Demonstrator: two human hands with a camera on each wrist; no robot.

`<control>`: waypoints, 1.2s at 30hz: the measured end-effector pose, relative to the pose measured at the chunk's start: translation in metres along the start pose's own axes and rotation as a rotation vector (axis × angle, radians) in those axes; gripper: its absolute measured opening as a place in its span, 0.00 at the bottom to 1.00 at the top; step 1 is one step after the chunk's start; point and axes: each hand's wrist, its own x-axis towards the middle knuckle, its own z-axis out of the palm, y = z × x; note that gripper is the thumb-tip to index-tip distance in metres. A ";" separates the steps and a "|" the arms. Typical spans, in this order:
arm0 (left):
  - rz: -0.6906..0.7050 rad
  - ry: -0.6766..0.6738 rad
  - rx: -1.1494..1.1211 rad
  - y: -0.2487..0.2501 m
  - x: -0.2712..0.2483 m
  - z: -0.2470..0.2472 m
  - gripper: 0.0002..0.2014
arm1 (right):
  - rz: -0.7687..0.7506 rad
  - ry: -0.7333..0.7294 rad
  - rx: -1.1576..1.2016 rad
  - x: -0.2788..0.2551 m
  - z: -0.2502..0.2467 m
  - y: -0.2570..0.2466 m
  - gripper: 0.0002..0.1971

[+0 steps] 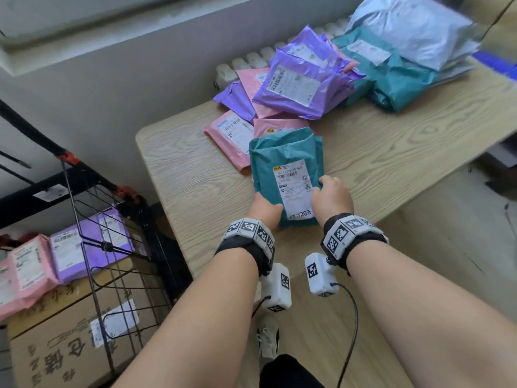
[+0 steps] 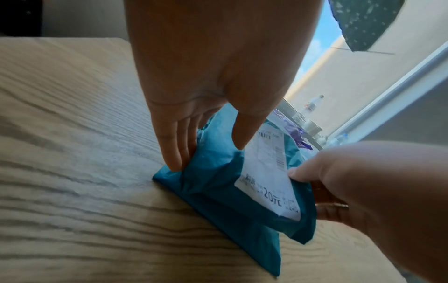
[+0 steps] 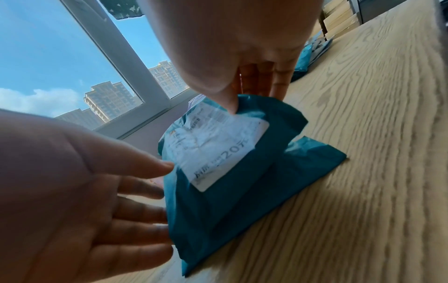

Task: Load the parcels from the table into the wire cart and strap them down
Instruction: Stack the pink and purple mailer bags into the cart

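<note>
A teal parcel (image 1: 282, 161) with a white label lies near the front of the wooden table (image 1: 391, 152). Both hands hold its near end. My left hand (image 1: 268, 208) grips the left edge, thumb on top and fingers under (image 2: 206, 157). My right hand (image 1: 324, 191) pinches the right edge, its thumb on the label and its fingers behind (image 3: 249, 95). The parcel (image 3: 230, 191) is tilted up, with its lower flap on the table. The wire cart (image 1: 84, 191) stands to the left, below table height. It holds a purple parcel (image 1: 92, 245), a pink parcel (image 1: 28, 267) and a cardboard box (image 1: 64, 345).
Further back on the table lies a pile of several parcels: purple (image 1: 302, 85), pink (image 1: 232, 138), a large teal one (image 1: 391, 77) and a pale grey one (image 1: 414, 26). A radiator (image 1: 246, 63) and a wall stand behind the table.
</note>
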 end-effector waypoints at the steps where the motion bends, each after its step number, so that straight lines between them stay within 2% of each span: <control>1: -0.006 0.003 -0.059 -0.004 0.004 0.000 0.31 | -0.008 0.018 0.012 0.000 -0.001 -0.001 0.16; 3: -0.040 -0.013 -0.158 -0.010 0.010 -0.001 0.28 | -0.013 0.051 0.043 -0.001 -0.004 -0.004 0.16; 6: -0.087 -0.096 -0.288 -0.008 -0.002 -0.009 0.09 | -0.036 0.094 0.072 -0.003 -0.011 -0.014 0.16; 8: -0.065 -0.099 -0.343 -0.007 -0.011 -0.017 0.05 | -0.050 0.109 0.097 -0.005 -0.013 -0.023 0.16; 13: 0.036 0.071 -0.307 -0.021 -0.030 -0.056 0.06 | -0.116 0.080 0.147 -0.020 -0.004 -0.061 0.17; 18: -0.006 0.176 -0.363 -0.054 -0.047 -0.114 0.13 | -0.224 -0.003 0.159 -0.049 0.022 -0.121 0.16; 20: -0.014 0.246 -0.411 -0.075 -0.053 -0.140 0.12 | -0.281 -0.038 0.169 -0.063 0.036 -0.148 0.16; 22: -0.024 0.325 -0.475 -0.098 -0.060 -0.165 0.10 | -0.333 -0.083 0.165 -0.080 0.053 -0.175 0.16; 26: -0.078 0.441 -0.546 -0.151 -0.072 -0.215 0.15 | -0.415 -0.185 0.137 -0.121 0.094 -0.225 0.12; 32: -0.182 0.492 -0.604 -0.244 -0.101 -0.295 0.21 | -0.477 -0.331 0.069 -0.193 0.168 -0.292 0.12; 36: -0.285 0.491 -0.606 -0.313 -0.118 -0.347 0.24 | -0.465 -0.468 0.016 -0.240 0.227 -0.334 0.10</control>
